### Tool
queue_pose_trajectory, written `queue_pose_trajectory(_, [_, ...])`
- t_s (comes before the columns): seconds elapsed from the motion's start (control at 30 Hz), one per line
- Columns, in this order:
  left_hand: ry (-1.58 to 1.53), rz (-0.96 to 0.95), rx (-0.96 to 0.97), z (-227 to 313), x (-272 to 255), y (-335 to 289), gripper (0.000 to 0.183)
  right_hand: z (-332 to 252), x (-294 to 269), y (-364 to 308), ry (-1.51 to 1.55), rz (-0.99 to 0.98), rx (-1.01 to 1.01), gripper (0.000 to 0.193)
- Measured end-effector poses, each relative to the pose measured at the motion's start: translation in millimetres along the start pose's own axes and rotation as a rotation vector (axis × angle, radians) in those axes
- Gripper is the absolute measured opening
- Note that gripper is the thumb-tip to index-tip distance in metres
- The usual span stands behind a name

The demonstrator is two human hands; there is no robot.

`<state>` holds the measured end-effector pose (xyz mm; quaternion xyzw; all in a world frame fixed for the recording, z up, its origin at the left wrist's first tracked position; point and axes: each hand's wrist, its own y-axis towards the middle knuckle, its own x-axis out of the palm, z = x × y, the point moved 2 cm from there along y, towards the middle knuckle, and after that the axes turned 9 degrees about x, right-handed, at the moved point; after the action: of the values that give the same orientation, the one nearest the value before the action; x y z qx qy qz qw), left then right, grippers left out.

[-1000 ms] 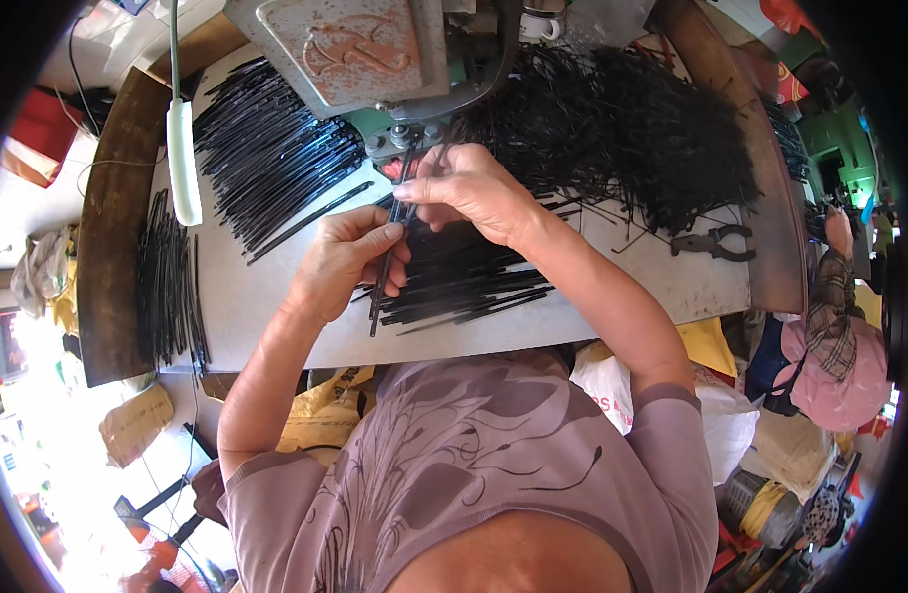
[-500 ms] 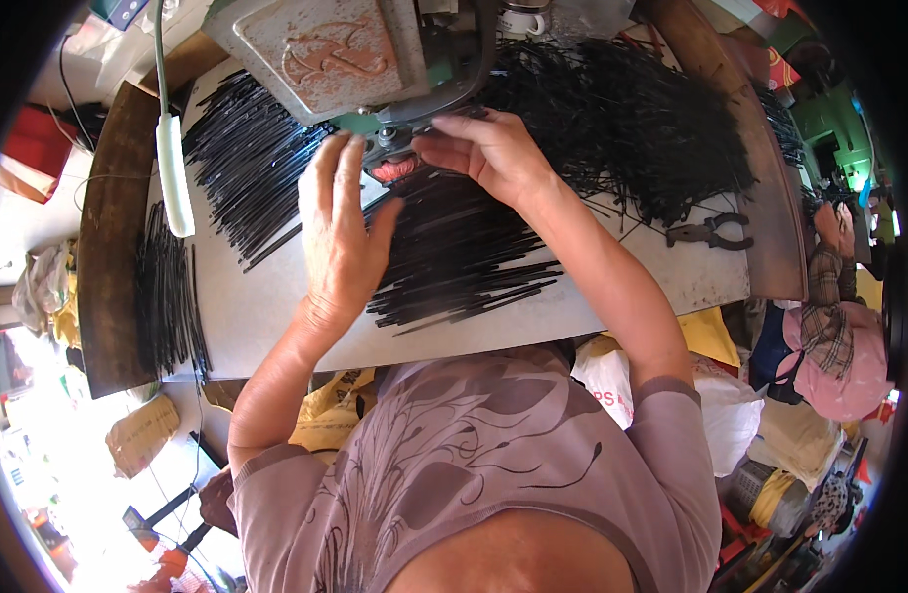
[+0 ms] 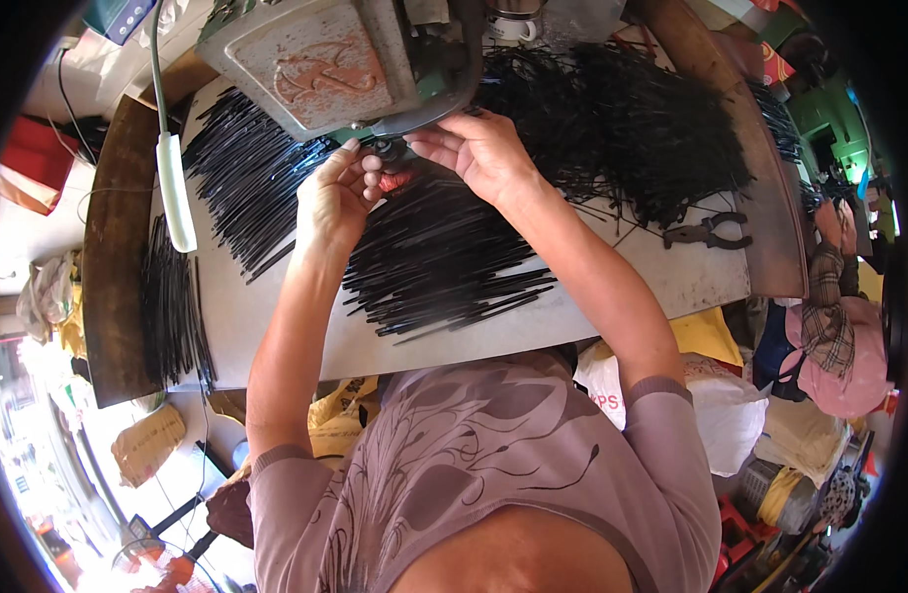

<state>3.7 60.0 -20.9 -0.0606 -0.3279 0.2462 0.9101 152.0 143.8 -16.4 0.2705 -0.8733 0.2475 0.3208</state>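
A heavy press-like machine (image 3: 330, 74) with a worn grey cover hangs over the worktable at the top. Beneath its head, a small dark tool (image 3: 387, 148) and something red (image 3: 396, 181) show between my hands. My left hand (image 3: 337, 193) is closed, its fingers curled and thumb side raised beside the tool. On the other side, my right hand (image 3: 478, 153) is closed too, fingertips pointing at the tool. What either hand pinches is hidden or too small. Below them lies a sheaf of thin black strips (image 3: 444, 257).
More black strips (image 3: 251, 178) lie at left, and a tangled heap (image 3: 642, 128) at right. Pliers (image 3: 709, 231) rest near the right edge. A white lamp tube (image 3: 174, 193) hangs at left; a wooden rim (image 3: 118, 257) bounds the table. Another person's sleeve (image 3: 827, 316) shows far right.
My left hand has gone from spread fingers to curled ones and moved in close to the tool. My right hand has shifted slightly left, its fingers drawn together.
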Motion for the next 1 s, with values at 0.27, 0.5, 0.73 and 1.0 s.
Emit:
queue_pose_trajectory(0.27, [-0.011,0.015,0.065,-1.3,2.9,-5.5,0.013,4.6,4.4,-1.7,0.011,0.001,-0.017,0.015])
queue_pose_trajectory(0.5, [-0.021,0.033,0.102,-7.4,8.0,-8.6,0.017,3.2,3.5,-5.0,-0.009,0.045,-0.016,0.017])
queue_pose_trajectory(0.73, [-0.02,0.047,0.08,-7.7,6.8,-9.9,0.018,4.5,3.3,-4.2,-0.013,0.059,-0.005,0.017])
queue_pose_trajectory(1.0, [-0.048,0.041,0.087,-6.8,9.9,-13.5,0.018,3.9,5.9,-5.2,-0.014,0.058,-0.015,0.017])
